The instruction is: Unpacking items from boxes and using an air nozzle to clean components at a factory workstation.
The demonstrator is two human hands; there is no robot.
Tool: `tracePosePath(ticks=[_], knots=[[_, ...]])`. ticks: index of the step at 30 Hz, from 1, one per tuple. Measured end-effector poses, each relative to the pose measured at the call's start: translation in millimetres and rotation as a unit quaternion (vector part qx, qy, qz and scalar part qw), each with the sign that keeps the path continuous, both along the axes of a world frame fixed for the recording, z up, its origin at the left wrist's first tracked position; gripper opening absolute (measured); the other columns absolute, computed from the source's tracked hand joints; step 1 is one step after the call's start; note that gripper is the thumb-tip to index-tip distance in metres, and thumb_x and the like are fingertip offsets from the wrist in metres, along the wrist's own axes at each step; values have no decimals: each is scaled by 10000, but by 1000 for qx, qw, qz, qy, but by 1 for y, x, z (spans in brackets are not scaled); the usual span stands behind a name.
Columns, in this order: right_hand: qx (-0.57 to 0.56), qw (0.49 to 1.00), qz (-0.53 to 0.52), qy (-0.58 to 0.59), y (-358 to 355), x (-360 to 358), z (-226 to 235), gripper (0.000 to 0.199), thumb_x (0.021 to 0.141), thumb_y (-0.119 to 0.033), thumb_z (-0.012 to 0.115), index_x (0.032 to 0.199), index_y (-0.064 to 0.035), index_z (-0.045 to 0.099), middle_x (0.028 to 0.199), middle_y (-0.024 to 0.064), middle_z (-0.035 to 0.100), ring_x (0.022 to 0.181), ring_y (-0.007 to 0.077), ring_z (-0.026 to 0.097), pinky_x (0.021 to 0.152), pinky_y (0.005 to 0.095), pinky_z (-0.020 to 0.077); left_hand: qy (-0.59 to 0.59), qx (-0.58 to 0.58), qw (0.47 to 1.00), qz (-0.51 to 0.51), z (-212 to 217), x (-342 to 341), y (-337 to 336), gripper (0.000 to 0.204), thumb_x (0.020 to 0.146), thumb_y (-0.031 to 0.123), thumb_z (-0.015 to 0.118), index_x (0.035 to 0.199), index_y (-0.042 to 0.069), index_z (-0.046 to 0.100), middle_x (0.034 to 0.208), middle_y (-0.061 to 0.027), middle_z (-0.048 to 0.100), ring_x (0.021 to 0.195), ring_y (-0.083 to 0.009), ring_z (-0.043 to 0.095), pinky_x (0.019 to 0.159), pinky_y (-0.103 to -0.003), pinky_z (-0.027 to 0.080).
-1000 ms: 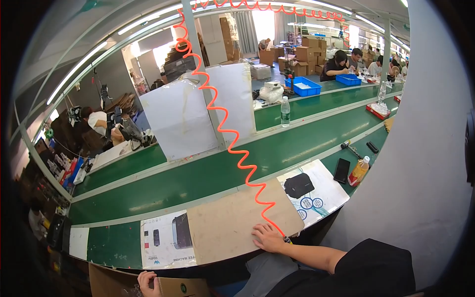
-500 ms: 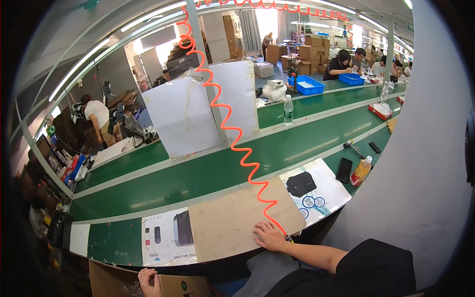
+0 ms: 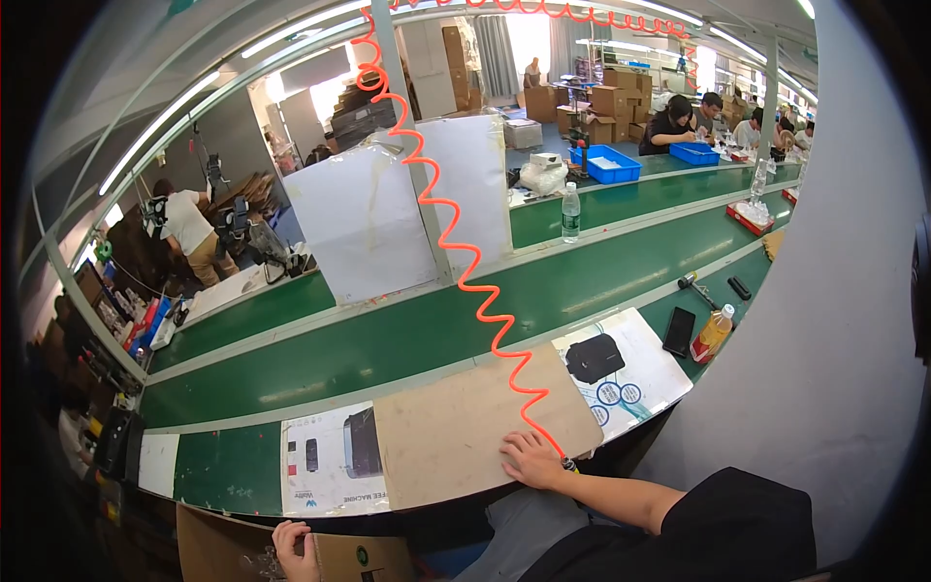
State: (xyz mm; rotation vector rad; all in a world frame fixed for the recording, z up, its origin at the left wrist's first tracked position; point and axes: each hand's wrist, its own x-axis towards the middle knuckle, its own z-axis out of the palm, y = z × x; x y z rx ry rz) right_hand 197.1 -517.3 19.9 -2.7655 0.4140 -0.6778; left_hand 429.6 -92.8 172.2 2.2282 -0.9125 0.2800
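My right hand [image 3: 531,460] lies on a brown cardboard sheet [image 3: 456,427] at the front edge of the bench, fingers spread and nothing in them. By its wrist, a small dark tool end [image 3: 570,467] hangs from an orange coiled air hose [image 3: 497,320], partly hidden by the forearm. Low at the left, my left hand [image 3: 294,551] has its fingers curled at the edge of an open cardboard box [image 3: 359,557]. Clear plastic pieces [image 3: 260,565] show inside the box. What lies under the curled fingers is partly hidden.
A green conveyor belt [image 3: 339,354] runs behind the bench. Printed cardboard sheets [image 3: 335,466] flank the brown one. At right are a phone [image 3: 679,332], a drink bottle [image 3: 712,334] and a black-handled tool [image 3: 691,282]. A water bottle [image 3: 570,213] stands beyond; co-workers sit farther back.
The view has shifted slightly. Both my hands keep their places. At the far left a person in a white top has straightened up somewhat.
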Motion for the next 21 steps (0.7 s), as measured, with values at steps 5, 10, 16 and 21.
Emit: tracePosePath(ticks=[5, 10, 16, 21], knots=[[2, 1000, 2, 1, 0, 1, -3, 338, 876, -300, 659, 1143, -99, 610, 1278, 87, 522, 1230, 272, 482, 1035, 416, 408, 3, 10, 1000, 0, -1, 1, -1, 146, 903, 81, 653, 1032, 19, 677, 1147, -150, 634, 1171, -315, 544, 1034, -408, 415], [2, 1000, 0, 1, -1, 2, 0, 342, 875, -298, 659, 1147, -95, 611, 1275, 87, 524, 1225, 274, 487, 1035, 414, 408, -1, -1, 1000, -7, 2, 2, -1, 140, 901, 75, 653, 1027, 18, 674, 1131, -149, 638, 1156, -316, 547, 1030, -410, 414], [10, 1000, 1, 5, -1, 3, -1, 341, 872, -298, 660, 1143, -95, 614, 1274, 88, 523, 1226, 274, 488, 1038, 417, 406, -13, 2, 1000, -12, 0, 4, -1, 139, 898, 68, 651, 1025, 13, 672, 1107, -148, 645, 1140, -319, 552, 1024, -415, 414], [1, 1000, -1, 4, 0, 1, -1, 340, 868, -296, 664, 1138, -96, 615, 1275, 87, 524, 1232, 272, 485, 1046, 418, 401, -14, 0, 1000, -17, 2, 2, -2, 131, 901, 67, 649, 1017, 10, 666, 1098, -148, 647, 1130, -322, 557, 1019, -418, 414]])
